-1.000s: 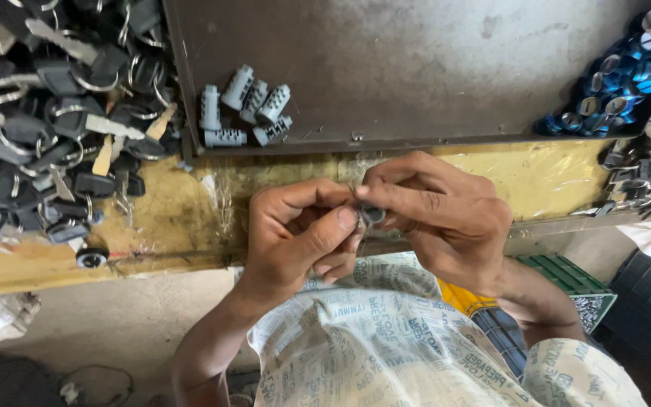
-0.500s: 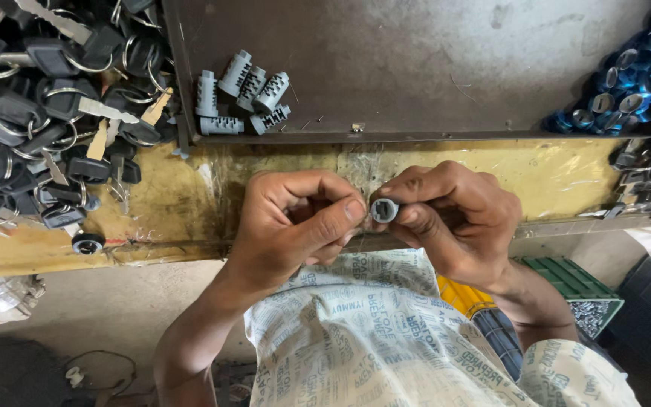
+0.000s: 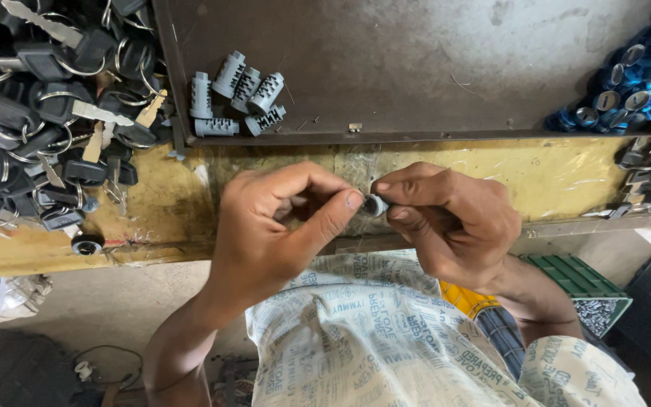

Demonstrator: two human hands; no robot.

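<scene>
Hands met over the bench edge: my right hand (image 3: 453, 222) pinched one small lock cylinder (image 3: 375, 204), my left hand (image 3: 280, 218) closed against it; six finished-looking grey cylinders (image 3: 236, 105) lay far left.

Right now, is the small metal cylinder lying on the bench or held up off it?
Held up: right hand pinches the cylinder above the bench.

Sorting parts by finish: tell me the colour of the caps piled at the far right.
Shiny blue caps, in the head view.
</scene>
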